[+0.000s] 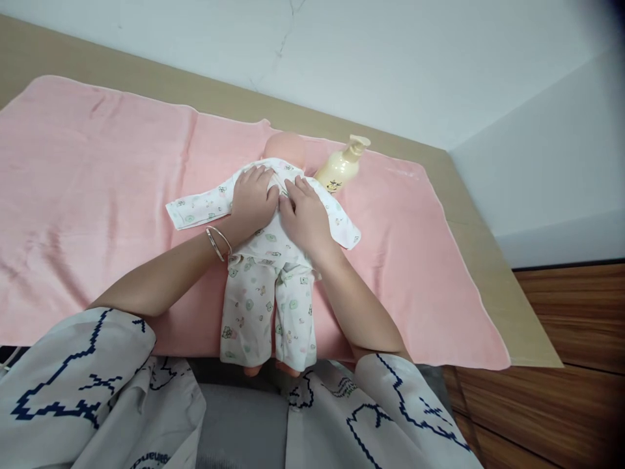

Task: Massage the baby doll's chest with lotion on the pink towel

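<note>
A baby doll [286, 148] lies on a pink cloth [122, 182], its bald head away from me and its feet at the near edge. It wears a white printed top [266, 244] and matching trousers [251, 312]. My left hand [254, 198] rests on the left part of the doll's upper body, fingers laid over the top. On the other side, my right hand [305, 215] lies on the same top, fingers stretched toward the neck. The two thumbs almost meet at the middle. Both sleeves spread outward. The doll's face does not show.
A cream pump bottle [338, 170] is on the cloth beside the doll's head, to the right. The cloth covers most of a beige table [469, 228], which meets a white wall [390, 65]. Brown wooden panelling [576, 326] stands at the right.
</note>
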Demonstrator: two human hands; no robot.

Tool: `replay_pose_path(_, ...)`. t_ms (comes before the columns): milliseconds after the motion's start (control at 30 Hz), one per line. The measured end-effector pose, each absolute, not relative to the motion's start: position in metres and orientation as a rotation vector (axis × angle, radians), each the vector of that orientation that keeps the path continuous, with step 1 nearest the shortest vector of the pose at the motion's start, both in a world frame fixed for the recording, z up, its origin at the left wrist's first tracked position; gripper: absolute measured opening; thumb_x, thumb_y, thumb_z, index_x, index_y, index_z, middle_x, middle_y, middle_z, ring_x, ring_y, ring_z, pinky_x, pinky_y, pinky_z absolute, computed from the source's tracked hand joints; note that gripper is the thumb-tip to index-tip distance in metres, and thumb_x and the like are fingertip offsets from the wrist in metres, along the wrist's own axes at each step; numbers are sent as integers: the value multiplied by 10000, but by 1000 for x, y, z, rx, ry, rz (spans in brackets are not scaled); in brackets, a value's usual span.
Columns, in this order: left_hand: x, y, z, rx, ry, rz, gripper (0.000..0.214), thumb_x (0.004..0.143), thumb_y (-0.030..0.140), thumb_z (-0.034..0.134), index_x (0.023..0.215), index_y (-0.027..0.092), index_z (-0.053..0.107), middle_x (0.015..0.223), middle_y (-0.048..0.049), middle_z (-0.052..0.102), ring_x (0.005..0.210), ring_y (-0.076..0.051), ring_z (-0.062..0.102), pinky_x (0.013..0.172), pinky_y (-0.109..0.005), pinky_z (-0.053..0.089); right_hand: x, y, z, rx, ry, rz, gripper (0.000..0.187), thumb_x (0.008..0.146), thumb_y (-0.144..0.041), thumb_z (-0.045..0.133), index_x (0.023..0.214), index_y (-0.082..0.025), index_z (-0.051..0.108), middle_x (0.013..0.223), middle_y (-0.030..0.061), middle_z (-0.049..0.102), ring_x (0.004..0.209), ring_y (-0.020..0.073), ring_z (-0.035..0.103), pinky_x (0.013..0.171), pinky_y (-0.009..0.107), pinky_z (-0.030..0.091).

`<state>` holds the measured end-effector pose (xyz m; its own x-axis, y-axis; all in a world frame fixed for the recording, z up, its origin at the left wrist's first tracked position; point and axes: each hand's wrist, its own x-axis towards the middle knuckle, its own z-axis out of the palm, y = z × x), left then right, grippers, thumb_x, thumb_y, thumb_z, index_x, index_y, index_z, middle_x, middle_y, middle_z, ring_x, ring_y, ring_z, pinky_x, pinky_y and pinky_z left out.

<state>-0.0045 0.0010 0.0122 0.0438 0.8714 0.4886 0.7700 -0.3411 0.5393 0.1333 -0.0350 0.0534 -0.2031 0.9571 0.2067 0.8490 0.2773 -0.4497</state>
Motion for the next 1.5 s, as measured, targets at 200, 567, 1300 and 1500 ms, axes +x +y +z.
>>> replay_pose_path(200, -2, 0, 8, 2094, 1690, 1199, 411, 951, 327, 451, 1276, 161, 639, 1422, -135, 616, 1389, -301, 507, 1232, -488, 323, 147, -12, 36, -1503, -2100, 352, 554, 985, -415, 437, 1484, -179, 477, 1636, 118, 373, 1553, 297, 284, 1282, 569, 217)
replay_pose_path(567, -3, -4, 7, 2119, 1691, 1223, 393, 950, 292, 467, 1274, 154, 640, 1399, -135, 631, 1362, -286, 526, 1225, -460, 333, 150, -22, 41, -1377, -2146, 126, 498, 1021, -389, 322, 1491, -280, 442, 1652, 52, 345, 1573, 296, 218, 1248, 647, 241)
replay_pose_path(1300, -4, -6, 11, 2061, 1668, 1224, 421, 914, 271, 440, 1277, 185, 636, 1414, -107, 624, 1374, -272, 510, 1232, -470, 321, 151, -25, 52, -1412, -2076, 165, 496, 1019, -435, 345, 1471, -280, 479, 1650, 56, 348, 1560, 288, 263, 1252, 633, 253)
replay_pose_path(1500, -4, -7, 13, 2070, 1681, 1213, 431, 907, 262, 440, 1273, 154, 641, 1412, -117, 623, 1368, -272, 512, 1231, -450, 320, 147, -20, 32, -1384, -2015, 179, 483, 1007, -363, 300, 1371, -217, 582, 1531, 98, 524, 1483, 261, 421, 1236, 581, 323)
